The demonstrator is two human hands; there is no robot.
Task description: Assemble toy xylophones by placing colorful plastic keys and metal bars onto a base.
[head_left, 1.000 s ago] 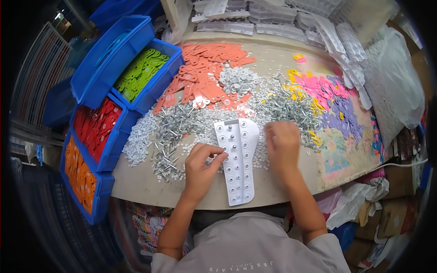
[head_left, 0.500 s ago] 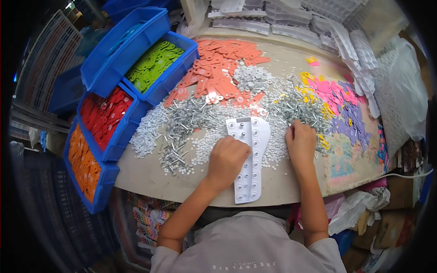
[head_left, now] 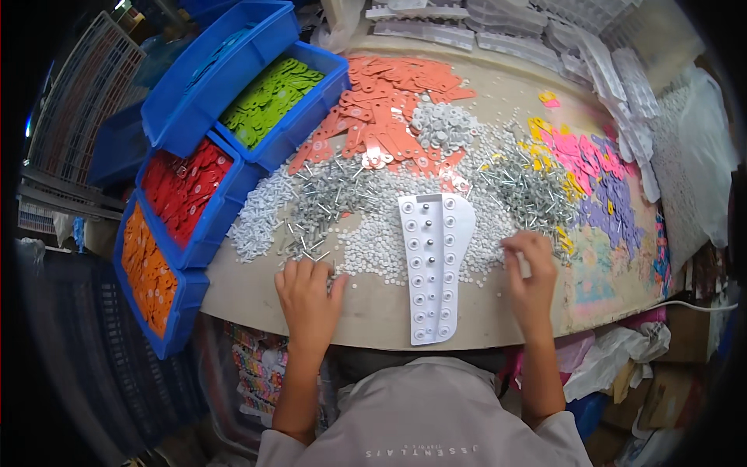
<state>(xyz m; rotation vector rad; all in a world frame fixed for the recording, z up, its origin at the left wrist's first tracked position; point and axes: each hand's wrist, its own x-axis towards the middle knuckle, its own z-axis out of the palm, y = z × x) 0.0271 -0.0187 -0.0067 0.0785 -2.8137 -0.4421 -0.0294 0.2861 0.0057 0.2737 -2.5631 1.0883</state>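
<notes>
A white plastic jig (head_left: 464, 233) lies upright in front of me, with round cups down both sides. Several metal pins stand in the upper part of its middle channel. Left of it, my left hand (head_left: 307, 303) is open, palm down, its fingertips at the near edge of a pile of grey metal pins (head_left: 331, 191). To the jig's right, my right hand (head_left: 535, 276) is raised with thumb and forefinger curled together; anything between them is too small to make out. Small white discs (head_left: 373, 245) are strewn around the jig.
Blue bins hold orange (head_left: 148, 272), red (head_left: 183, 191) and green pieces (head_left: 268, 101) at left. Coral strips (head_left: 389, 89) and grey round caps (head_left: 443, 124) lie at the back. More pins (head_left: 529, 191), pink (head_left: 580, 159) and purple pieces (head_left: 611, 202) cover the right.
My left hand has left the jig and moved left to the edge of the pins, opening its fingers. My right hand has drawn back toward me from the right pin pile.
</notes>
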